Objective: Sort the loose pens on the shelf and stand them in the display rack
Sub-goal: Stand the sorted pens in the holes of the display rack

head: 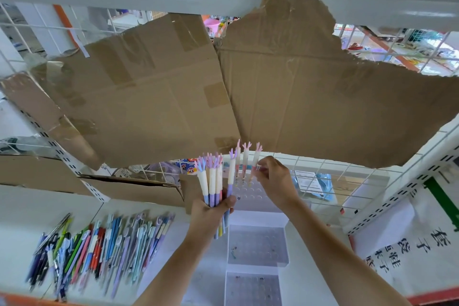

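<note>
**Fingers pinch one antler pen at the rack while the other hand holds a full bunch**

Fingertips (260, 167) of the right hand (275, 181) pinch a white antler-topped pen (255, 159) at the far tier of the clear display rack (258, 246), where three like pens (239, 164) already stand upright just to its left. The left hand (211, 211) is curled tight round a bunch of the same pens (211, 181), tips hanging down below the fist, just left of the rack.

Risks, as I judge them:
- The rack's holes are small and see-through, hard to make out; a pen tip that misses could skid and tip the neighbours standing beside it.
- The bunch is thick for one grip; loosening it to feed the next pen may let several slide out onto the white shelf (29, 206).
- Any that drop could roll left into the mixed loose pens (99, 248) lying in a row on the near left, undoing the sorting.
- Torn cardboard (298, 94) hangs close above the antler tops and might snag them.
</note>
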